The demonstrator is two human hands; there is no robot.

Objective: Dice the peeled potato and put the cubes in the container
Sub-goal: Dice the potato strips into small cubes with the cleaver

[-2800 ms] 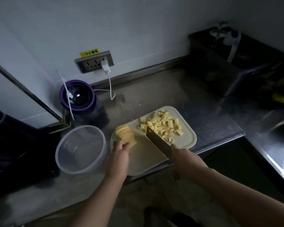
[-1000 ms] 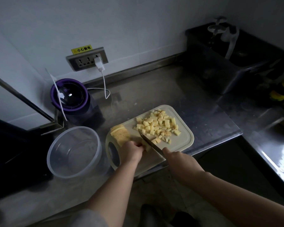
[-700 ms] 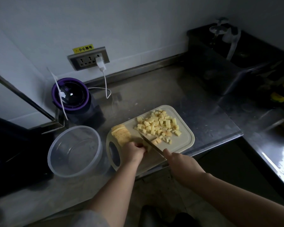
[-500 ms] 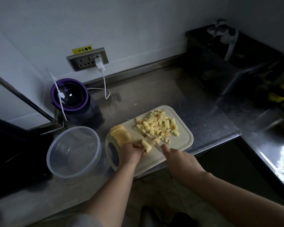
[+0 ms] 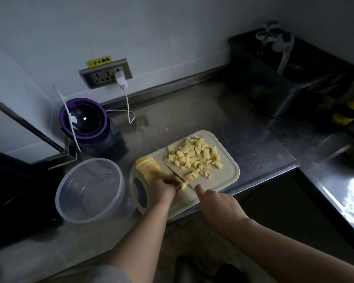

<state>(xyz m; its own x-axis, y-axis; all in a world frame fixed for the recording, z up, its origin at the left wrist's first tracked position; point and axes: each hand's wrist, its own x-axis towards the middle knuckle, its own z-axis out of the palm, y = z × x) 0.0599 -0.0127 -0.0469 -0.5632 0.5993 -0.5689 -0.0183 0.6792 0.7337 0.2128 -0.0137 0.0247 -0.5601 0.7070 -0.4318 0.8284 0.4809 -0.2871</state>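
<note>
The left hand lies on the cutting board with the fingers curled down. Its fingertips press on a small piece of potato, which sticks out a little on the right side of the fingers. The right hand is closed round the handle of a knife; the handle itself is hidden inside the hand, and one finger points forward along the base of the blade. The blade runs away from the right hand, up and to the left. It stands on its edge just beside the left fingertips, against the piece of potato.

Just behind the left hand, touching its far side, leans a row of potato slices that are not diced yet. On the far side of the blade, well apart from both hands, a heap of potato cubes is spread on the board, and a few single cubes are near the blade.

To the left of the left hand, just beside the handle hole of the board, stands the clear round container on the steel counter. No cubes can be seen in it. Farther behind the container is a purple blender, with a white charger in the wall socket above it.
</note>
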